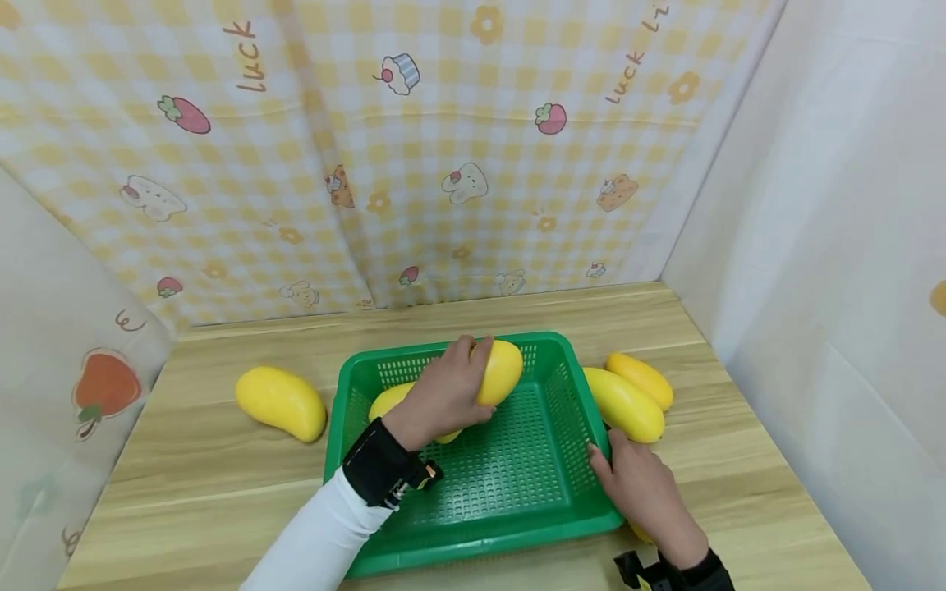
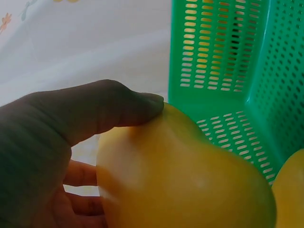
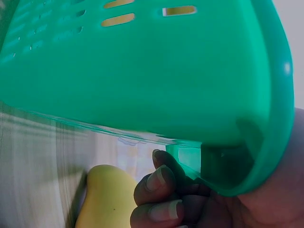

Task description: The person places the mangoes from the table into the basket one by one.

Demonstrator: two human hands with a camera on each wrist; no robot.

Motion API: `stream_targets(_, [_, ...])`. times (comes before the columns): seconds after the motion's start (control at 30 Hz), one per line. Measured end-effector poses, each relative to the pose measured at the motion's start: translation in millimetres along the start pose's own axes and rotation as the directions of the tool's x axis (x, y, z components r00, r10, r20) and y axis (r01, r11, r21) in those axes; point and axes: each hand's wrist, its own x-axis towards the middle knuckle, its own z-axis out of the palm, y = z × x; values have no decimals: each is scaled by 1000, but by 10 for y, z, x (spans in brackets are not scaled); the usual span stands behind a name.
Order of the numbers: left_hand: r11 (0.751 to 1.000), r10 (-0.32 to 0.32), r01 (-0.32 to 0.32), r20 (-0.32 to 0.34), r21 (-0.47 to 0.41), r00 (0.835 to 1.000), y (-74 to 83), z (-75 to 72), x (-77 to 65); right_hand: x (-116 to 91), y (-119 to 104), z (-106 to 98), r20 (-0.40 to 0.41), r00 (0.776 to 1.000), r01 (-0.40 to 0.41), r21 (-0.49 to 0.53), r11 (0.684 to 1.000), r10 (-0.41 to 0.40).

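My left hand (image 1: 447, 390) grips a yellow mango (image 1: 502, 373) over the right-centre of a green plastic basket (image 1: 480, 542). In the left wrist view, the thumb presses on top of the mango (image 2: 185, 175), with fingers round its far side. Beneath my left hand another mango (image 1: 388, 400) lies in the basket, partly hidden. My right hand (image 1: 646, 484) holds the basket's right side. The right wrist view has the curled fingers (image 3: 164, 209) under the basket rim (image 3: 280, 95), near a mango (image 3: 107, 199) outside it.
A single mango (image 1: 281, 402) rests on the wooden table (image 1: 214, 492) left of the basket. To the right lie two more, a larger mango (image 1: 624, 404) and a smaller one (image 1: 643, 379). Part of another mango (image 1: 639, 532) shows below my right hand. A patterned cloth (image 1: 443, 148) hangs behind.
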Motion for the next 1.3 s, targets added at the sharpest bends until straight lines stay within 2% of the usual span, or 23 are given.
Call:
stream_targets(0.3, [994,32,-40,79,97,996,123,167,170,18,0,-11,-1,1000,11,-24,1000,-11])
stream_targets(0.53, [987,24,-46,140,151,990,201,342,296,21,9,-9,3,1000,5,-13,1000,-5])
stream_targets(0.97, [972,24,-69,193,227,981,276,570,373,11,30,-9,8,1000,0,5,1000,0])
stream_targets(1.3, [967,-21,-36,219,253,975,265,744,439,15,35,10,21,1000,-13,26,1000,12])
